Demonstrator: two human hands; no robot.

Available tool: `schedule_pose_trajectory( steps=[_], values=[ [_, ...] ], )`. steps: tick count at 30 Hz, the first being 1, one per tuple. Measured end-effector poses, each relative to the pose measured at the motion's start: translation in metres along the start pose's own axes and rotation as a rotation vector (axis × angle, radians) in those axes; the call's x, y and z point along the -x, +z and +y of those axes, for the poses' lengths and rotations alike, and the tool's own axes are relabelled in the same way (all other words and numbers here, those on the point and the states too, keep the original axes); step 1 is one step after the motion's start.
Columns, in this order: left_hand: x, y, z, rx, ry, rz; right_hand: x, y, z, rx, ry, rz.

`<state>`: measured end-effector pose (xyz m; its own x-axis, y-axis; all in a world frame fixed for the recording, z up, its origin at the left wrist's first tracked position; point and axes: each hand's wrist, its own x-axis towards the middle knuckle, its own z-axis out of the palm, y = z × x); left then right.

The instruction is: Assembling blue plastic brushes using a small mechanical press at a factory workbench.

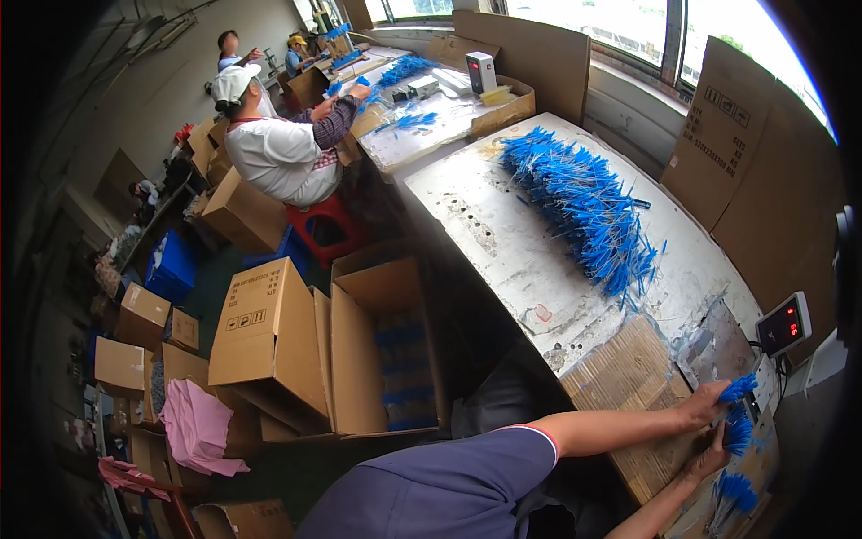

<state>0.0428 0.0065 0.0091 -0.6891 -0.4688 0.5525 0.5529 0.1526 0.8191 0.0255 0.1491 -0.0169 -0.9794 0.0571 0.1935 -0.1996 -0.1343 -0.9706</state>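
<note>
My left hand (705,404) reaches out along a bare forearm from a navy sleeve and grips the top of a bundle of thin blue plastic strips (739,422). Just below it, my right hand (709,460) is closed on the lower part of the same bundle. Both hands sit at the near right end of a worn white table (503,242), over a corrugated cardboard sheet (628,377). Another blue bundle (736,490) lies just under my right hand.
A long pile of loose blue strips (584,202) lies on the table. A small scale with a red display (783,325) stands beside my hands. An open carton holding blue bundles (391,359) and other cartons (265,337) stand on the floor. A person in a white cap (283,153) works at the far table.
</note>
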Motion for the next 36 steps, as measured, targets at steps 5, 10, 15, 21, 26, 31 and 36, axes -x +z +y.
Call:
schedule_pose_trajectory(
  steps=[5, 10, 15, 21, 26, 31, 36],
  values=[
    [-0.001, 0.002, 0.004, 0.263, -0.199, -0.168, -0.005, 0.004, -0.001, 0.028, -0.023, -0.082],
    [-0.010, -0.005, 0.007, 0.432, -0.400, -0.282, -0.008, 0.008, -0.011, 0.139, -0.031, -0.114],
    [-0.008, 0.001, -0.003, 0.478, -0.328, -0.152, -0.013, -0.013, 0.001, -0.152, 0.211, -0.099],
    [-0.012, -0.003, -0.019, 0.402, -0.325, -0.094, -0.013, -0.005, -0.007, -0.089, 0.123, 0.024],
    [-0.019, -0.018, -0.010, 0.401, -0.329, -0.112, -0.005, 0.004, -0.027, -0.037, 0.067, 0.178],
    [-0.009, -0.014, -0.004, 0.182, 0.023, -0.208, -0.001, 0.020, -0.008, 0.177, -0.097, 0.056],
    [-0.003, -0.007, -0.004, 0.313, -0.103, -0.189, -0.007, 0.002, -0.005, 0.271, -0.114, -0.016]
  ],
)
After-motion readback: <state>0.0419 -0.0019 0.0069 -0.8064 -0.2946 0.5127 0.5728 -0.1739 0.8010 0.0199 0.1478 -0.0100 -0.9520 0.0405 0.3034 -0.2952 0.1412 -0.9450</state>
